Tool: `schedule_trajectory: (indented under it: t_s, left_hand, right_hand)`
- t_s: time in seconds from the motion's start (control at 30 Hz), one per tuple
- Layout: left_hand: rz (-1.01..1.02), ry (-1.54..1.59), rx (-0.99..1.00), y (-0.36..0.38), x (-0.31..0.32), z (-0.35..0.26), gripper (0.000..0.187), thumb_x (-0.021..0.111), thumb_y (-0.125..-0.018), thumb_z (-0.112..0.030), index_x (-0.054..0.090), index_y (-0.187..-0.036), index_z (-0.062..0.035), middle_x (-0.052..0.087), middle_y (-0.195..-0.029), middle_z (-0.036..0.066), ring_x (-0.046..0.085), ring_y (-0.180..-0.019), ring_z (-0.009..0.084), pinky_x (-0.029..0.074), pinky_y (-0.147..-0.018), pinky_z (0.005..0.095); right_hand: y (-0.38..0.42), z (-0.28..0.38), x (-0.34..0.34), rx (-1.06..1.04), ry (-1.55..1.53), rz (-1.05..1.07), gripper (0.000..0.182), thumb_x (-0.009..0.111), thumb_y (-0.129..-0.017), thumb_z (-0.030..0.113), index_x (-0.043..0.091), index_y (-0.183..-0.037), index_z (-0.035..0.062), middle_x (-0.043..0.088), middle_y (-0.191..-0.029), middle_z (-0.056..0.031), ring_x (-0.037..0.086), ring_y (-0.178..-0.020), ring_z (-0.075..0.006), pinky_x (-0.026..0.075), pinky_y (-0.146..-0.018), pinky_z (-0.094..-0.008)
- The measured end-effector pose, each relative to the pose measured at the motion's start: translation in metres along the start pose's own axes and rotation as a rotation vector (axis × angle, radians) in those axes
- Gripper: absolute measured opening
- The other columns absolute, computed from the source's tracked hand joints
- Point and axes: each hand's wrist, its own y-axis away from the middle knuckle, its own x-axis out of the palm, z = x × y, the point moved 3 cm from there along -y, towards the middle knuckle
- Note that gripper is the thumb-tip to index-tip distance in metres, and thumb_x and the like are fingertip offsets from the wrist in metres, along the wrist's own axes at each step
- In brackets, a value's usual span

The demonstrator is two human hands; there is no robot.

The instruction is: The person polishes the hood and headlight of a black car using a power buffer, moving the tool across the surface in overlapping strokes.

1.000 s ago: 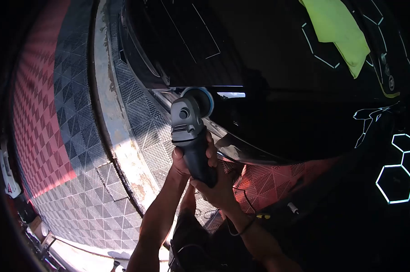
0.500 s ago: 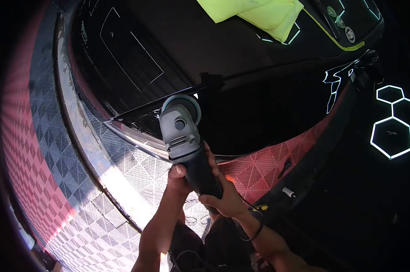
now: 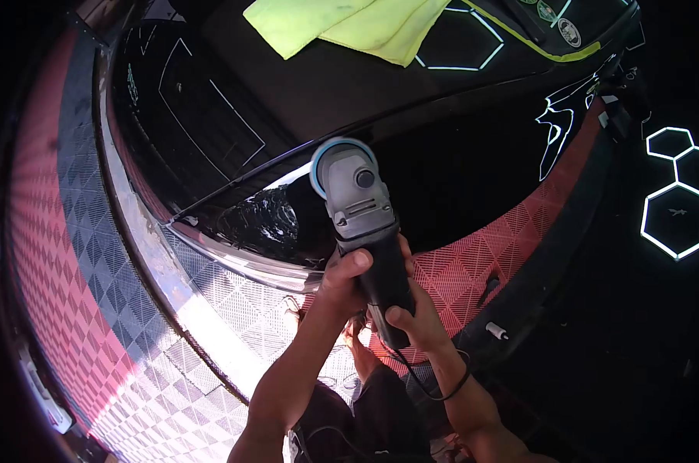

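A grey-headed, black-bodied handheld polisher [image 3: 368, 231] sits over the glossy black car panel [image 3: 442, 170], its round, blue-rimmed pad [image 3: 318, 171] at the panel's surface; whether they touch cannot be told. The left hand [image 3: 343, 284] is closed around the body from the left, thumb laid on top near the grey head. The right hand [image 3: 426, 318] grips the rear part from the right, fingers curled round the side. A thin black cable [image 3: 417, 378] trails beneath the right wrist. Pale streaks mark the panel left of the pad. Beyond lies a folded yellow-green cloth [image 3: 349, 27].
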Motion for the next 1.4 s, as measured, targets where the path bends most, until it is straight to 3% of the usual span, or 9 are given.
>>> schedule_trajectory:
  t_s: [0.2, 0.6, 0.73, 0.8, 0.93, 1.13, 1.2, 1.3, 1.4]
  left_hand:
    - [-0.053, 0.018, -0.004, 0.0, 0.012, 0.027, 0.059, 0.074, -0.071, -0.035, 0.053, -0.113, 0.0017, 0.063, -0.093, 0.014, 0.065, -0.083, 0.0231, 0.055, -0.075, 0.0339]
    - [-0.001, 0.203, 0.25, 0.077, -0.04, 0.041, 0.077, 0.079, -0.069, -0.042, 0.042, -0.123, -0.0014, 0.058, -0.099, 0.016, 0.064, -0.088, 0.0286, 0.055, -0.078, 0.0391]
    - [-0.082, 0.118, 0.083, 0.06, -0.026, 0.062, 0.072, 0.076, -0.069, -0.039, 0.047, -0.121, 0.0008, 0.06, -0.101, 0.015, 0.064, -0.088, 0.0249, 0.054, -0.077, 0.035]
    - [-0.039, 0.074, -0.014, 0.044, -0.013, 0.066, 0.069, 0.075, -0.067, -0.039, 0.051, -0.118, 0.0019, 0.061, -0.101, 0.014, 0.064, -0.088, 0.0232, 0.054, -0.078, 0.0346]
    - [-0.077, -0.033, -0.116, 0.037, -0.001, 0.067, 0.068, 0.075, -0.068, -0.039, 0.052, -0.117, 0.0022, 0.062, -0.099, 0.013, 0.064, -0.087, 0.0226, 0.054, -0.077, 0.0347]
    - [-0.114, 0.078, 0.124, 0.066, -0.034, 0.042, 0.072, 0.076, -0.068, -0.042, 0.049, -0.118, 0.0018, 0.061, -0.097, 0.015, 0.064, -0.085, 0.0254, 0.054, -0.076, 0.0352]
    - [-0.033, 0.131, 0.189, 0.073, -0.043, 0.027, 0.077, 0.078, -0.068, -0.046, 0.046, -0.12, 0.0006, 0.06, -0.094, 0.015, 0.063, -0.083, 0.0263, 0.054, -0.074, 0.0362]
    - [-0.068, 0.111, 0.274, 0.085, -0.05, 0.014, 0.08, 0.079, -0.068, -0.051, 0.045, -0.119, -0.0001, 0.06, -0.092, 0.015, 0.063, -0.082, 0.027, 0.054, -0.073, 0.0367]
    - [-0.087, 0.111, 0.254, 0.088, -0.053, 0.011, 0.08, 0.079, -0.068, -0.051, 0.045, -0.119, 0.0001, 0.06, -0.092, 0.015, 0.064, -0.08, 0.027, 0.054, -0.072, 0.0362]
  right_hand:
    - [0.013, -0.018, -0.028, 0.047, -0.125, 0.102, 0.083, 0.071, -0.076, 0.052, 0.042, -0.128, -0.0061, 0.061, -0.103, -0.0136, 0.062, -0.096, -0.0243, 0.049, -0.086, -0.0338]
    - [0.024, -0.038, 0.018, 0.031, 0.455, 0.155, 0.077, 0.077, -0.072, 0.039, 0.046, -0.129, -0.0021, 0.063, -0.11, -0.0221, 0.064, -0.102, -0.0307, 0.049, -0.088, -0.0378]
    - [0.037, -0.059, -0.013, -0.082, 0.301, 0.064, 0.077, 0.077, -0.073, 0.04, 0.045, -0.128, -0.0031, 0.065, -0.099, -0.018, 0.067, -0.087, -0.03, 0.052, -0.083, -0.0368]
    - [0.044, -0.062, -0.024, 0.037, -0.064, 0.012, 0.075, 0.076, -0.074, 0.04, 0.046, -0.126, -0.0044, 0.065, -0.094, -0.0131, 0.067, -0.082, -0.0249, 0.053, -0.079, -0.034]
    - [0.052, -0.07, -0.029, 0.049, -0.21, -0.006, 0.075, 0.075, -0.074, 0.041, 0.045, -0.125, -0.0056, 0.064, -0.094, -0.01, 0.066, -0.081, -0.0208, 0.053, -0.077, -0.0317]
    - [0.028, -0.06, 0.008, 0.021, 0.068, 0.058, 0.077, 0.076, -0.075, 0.043, 0.044, -0.128, -0.0027, 0.065, -0.095, -0.0143, 0.067, -0.082, -0.0275, 0.053, -0.077, -0.0345]
    - [0.019, -0.045, 0.029, -0.082, 0.335, 0.033, 0.078, 0.076, -0.074, 0.039, 0.043, -0.128, -0.0067, 0.063, -0.105, -0.0199, 0.065, -0.097, -0.0297, 0.051, -0.086, -0.0357]
    - [0.012, -0.034, 0.047, 0.015, 0.421, 0.135, 0.086, 0.076, -0.072, 0.035, 0.037, -0.136, -0.0071, 0.059, -0.116, -0.0251, 0.059, -0.112, -0.0333, 0.044, -0.098, -0.0376]
    - [0.012, -0.028, 0.052, 0.066, 0.327, 0.171, 0.084, 0.076, -0.072, 0.036, 0.039, -0.135, -0.0068, 0.06, -0.116, -0.0241, 0.06, -0.11, -0.0317, 0.045, -0.096, -0.0374]
